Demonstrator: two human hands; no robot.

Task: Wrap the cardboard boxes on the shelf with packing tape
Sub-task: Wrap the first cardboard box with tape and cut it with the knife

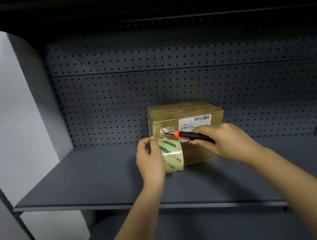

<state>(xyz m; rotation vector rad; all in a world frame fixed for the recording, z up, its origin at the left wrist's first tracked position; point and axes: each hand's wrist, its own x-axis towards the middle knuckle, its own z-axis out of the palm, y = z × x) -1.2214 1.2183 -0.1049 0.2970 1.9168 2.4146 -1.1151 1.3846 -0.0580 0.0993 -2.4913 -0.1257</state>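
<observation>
Left hand gripping tape roll, right hand clutching utility knife, blade at cardboard box

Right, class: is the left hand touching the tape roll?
Touching. The head view shows the left hand wrapped round the tape roll, with no gap between them.

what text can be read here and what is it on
Label on the box: a barcode and lines of small print, too small to read.
Tape roll: green and red print, too blurred to read.
Knife: no text shows.
Nothing can be quoted.
</observation>
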